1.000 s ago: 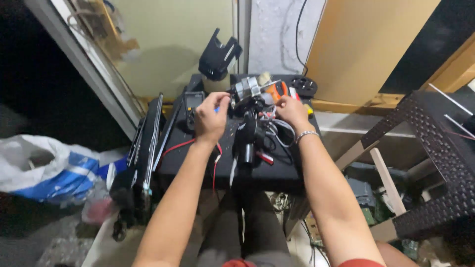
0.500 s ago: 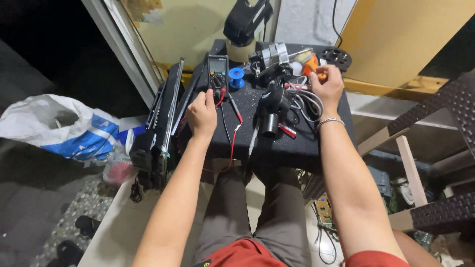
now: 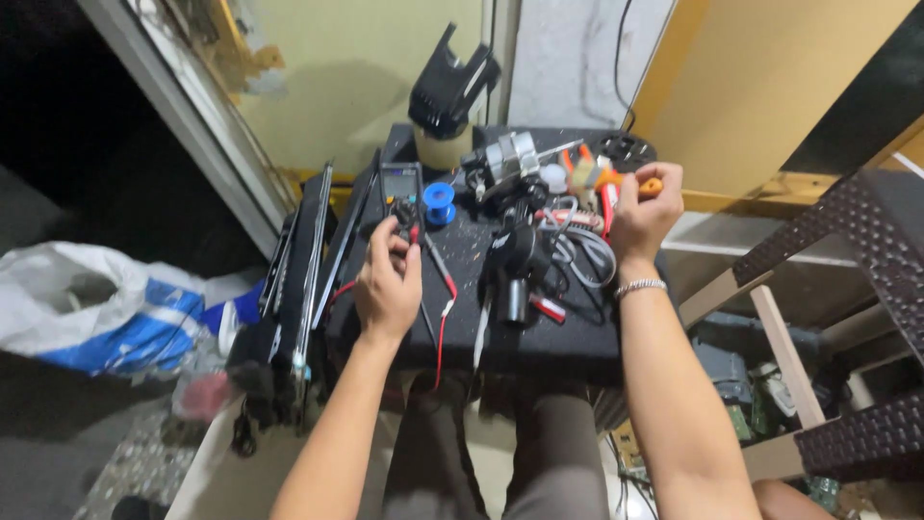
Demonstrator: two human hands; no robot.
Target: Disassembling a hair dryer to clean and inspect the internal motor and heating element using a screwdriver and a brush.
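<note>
Left of the black work surface [image 3: 568,337] lie a white and blue bag [image 3: 106,313] and some dark flat panels [image 3: 303,260] standing on edge. The left hand [image 3: 388,284] has slid up the surface since half a second ago; its fingers are now pinched together on a red probe at the foot of the multimeter [image 3: 400,189]. A blue spool [image 3: 439,202] sits just right of the meter. The right hand [image 3: 643,214], at the surface's far right edge, stays clamped on an orange-handled tool [image 3: 651,186], as before.
</note>
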